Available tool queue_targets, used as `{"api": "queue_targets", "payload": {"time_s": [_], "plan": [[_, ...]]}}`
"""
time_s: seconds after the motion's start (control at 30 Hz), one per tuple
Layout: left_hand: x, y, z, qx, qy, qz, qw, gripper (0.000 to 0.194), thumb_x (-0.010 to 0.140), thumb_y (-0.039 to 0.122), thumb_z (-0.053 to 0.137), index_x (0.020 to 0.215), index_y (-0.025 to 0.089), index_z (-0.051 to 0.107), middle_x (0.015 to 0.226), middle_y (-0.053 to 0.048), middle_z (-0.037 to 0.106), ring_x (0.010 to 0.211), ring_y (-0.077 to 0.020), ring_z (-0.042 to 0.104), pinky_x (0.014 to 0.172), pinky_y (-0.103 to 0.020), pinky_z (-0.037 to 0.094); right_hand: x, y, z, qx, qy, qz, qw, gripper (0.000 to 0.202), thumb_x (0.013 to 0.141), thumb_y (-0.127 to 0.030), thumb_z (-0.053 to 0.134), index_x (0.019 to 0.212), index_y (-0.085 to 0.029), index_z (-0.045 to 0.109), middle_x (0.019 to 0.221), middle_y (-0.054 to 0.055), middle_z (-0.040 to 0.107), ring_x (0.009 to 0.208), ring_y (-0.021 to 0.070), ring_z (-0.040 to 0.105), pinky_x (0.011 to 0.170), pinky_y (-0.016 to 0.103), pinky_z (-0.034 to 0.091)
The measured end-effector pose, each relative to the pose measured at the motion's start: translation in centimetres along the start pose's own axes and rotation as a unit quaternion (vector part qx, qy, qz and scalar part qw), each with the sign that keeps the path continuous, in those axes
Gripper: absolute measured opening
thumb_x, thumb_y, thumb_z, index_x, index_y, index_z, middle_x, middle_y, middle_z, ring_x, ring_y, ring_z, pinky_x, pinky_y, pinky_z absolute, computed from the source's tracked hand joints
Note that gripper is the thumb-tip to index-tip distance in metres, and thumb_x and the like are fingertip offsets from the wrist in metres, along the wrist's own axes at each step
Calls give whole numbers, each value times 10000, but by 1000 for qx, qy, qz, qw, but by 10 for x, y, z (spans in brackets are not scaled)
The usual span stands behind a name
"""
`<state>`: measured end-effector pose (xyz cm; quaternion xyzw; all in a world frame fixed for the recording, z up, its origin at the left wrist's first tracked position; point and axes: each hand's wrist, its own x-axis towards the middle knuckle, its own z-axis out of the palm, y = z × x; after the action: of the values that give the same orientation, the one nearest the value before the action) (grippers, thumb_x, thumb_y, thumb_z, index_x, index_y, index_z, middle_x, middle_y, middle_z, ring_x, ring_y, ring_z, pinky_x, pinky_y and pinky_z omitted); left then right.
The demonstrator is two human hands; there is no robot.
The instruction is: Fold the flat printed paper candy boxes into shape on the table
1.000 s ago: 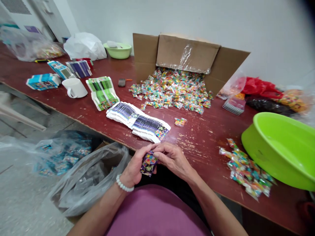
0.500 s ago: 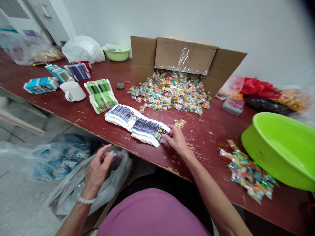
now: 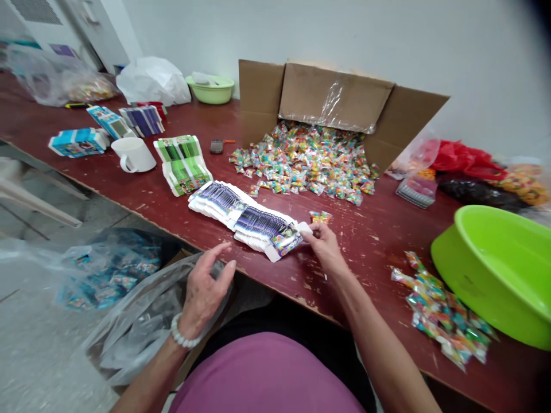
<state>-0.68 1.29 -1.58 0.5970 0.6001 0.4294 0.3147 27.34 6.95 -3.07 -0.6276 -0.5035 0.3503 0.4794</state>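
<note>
Flat purple-and-white printed cartons [image 3: 262, 223] lie fanned in an overlapping row on the table. At the row's right end, my right hand [image 3: 323, 246] pinches the white flap of the front carton [image 3: 287, 241] between thumb and fingers. My left hand [image 3: 209, 281], a beaded bracelet on its wrist, hovers open at the table's front edge, its thumb and fingers apart with nothing between them. Below it is a lined bin with a clear plastic bag [image 3: 150, 327]. One small candy packet [image 3: 321, 217] lies just beyond my right hand.
An open cardboard box [image 3: 331, 94] spills many candy packets [image 3: 305, 158] at the back. Green cartons [image 3: 183, 163], a white mug [image 3: 134, 155] and blue cartons [image 3: 77, 142] stand left. A green basin [image 3: 486, 275] and loose packets [image 3: 443, 315] are at right.
My left hand has moved right and up from over the bin, and the small purple piece at its fingers is gone. My right hand has pulled the end carton slightly away from the row.
</note>
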Motion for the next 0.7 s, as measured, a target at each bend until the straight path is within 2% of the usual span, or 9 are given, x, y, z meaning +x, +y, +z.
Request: {"api": "queue_targets", "payload": {"time_s": [0.07,0.1,0.13,0.23,0.27,0.33,0.47,0.6,0.7], "plan": [[3,21,7,-90,-72,-24,993,456,850,416,643,1255,210,605,1233,-99,662,1152,-261,596,1032,-370,417,-15,-18,-7,57,-58,4,997,376,750,-546,686,823,-204,548,727,-6,617,664,161,576,638,293,468],[4,30,10,-160,-136,-51,976,472,848,432,647,1259,204,605,1227,-106,667,1151,-267,601,1009,-369,434,-24,-28,-10,103,-100,5,990,352,748,-509,715,837,-203,566,755,-3,639,685,156,589,653,286,473],[4,39,13,-234,-217,-85,944,497,837,459,656,1255,192,608,1211,-118,675,1131,-277,617,975,-373,458,-33,-39,-11,147,-143,6,979,324,750,-471,738,850,-204,583,785,-2,656,709,152,598,671,281,478],[-4,54,24,-389,-444,-176,788,573,748,510,738,1180,146,643,1115,-162,705,977,-306,691,861,-392,510,-59,-64,-9,224,-240,28,944,266,785,-419,746,885,-218,604,827,-2,677,712,142,604,653,267,483],[-9,55,28,-409,-485,-194,748,577,714,504,772,1145,140,656,1062,-165,717,913,-302,709,819,-383,520,-66,-69,-6,237,-257,38,936,259,798,-419,738,901,-221,607,831,-1,678,704,140,605,638,263,484],[-19,54,34,-434,-512,-212,711,556,677,501,806,1073,133,677,950,-153,730,814,-280,720,736,-341,527,-75,-74,-1,263,-266,52,926,264,811,-426,728,936,-226,612,830,2,669,703,139,610,620,259,490],[-29,53,37,-445,-473,-212,730,531,664,533,809,991,131,692,842,-124,725,735,-252,714,672,-310,530,-83,-74,4,298,-256,66,917,343,790,-431,749,1037,-243,603,853,5,658,715,141,636,583,248,517],[-27,60,37,-423,-423,-204,775,374,690,438,820,852,130,681,731,-80,707,628,-218,701,619,-298,535,-90,-73,3,325,-312,80,889,481,780,-406,764,1174,-257,532,947,13,675,489,92,607,428,228,496],[-25,63,39,-394,-393,-195,807,304,745,390,784,861,132,674,706,-67,704,585,-205,683,593,-310,542,-98,-71,6,326,-323,84,884,356,825,-419,716,1077,-216,567,769,-13,661,402,95,560,373,233,478]]}}
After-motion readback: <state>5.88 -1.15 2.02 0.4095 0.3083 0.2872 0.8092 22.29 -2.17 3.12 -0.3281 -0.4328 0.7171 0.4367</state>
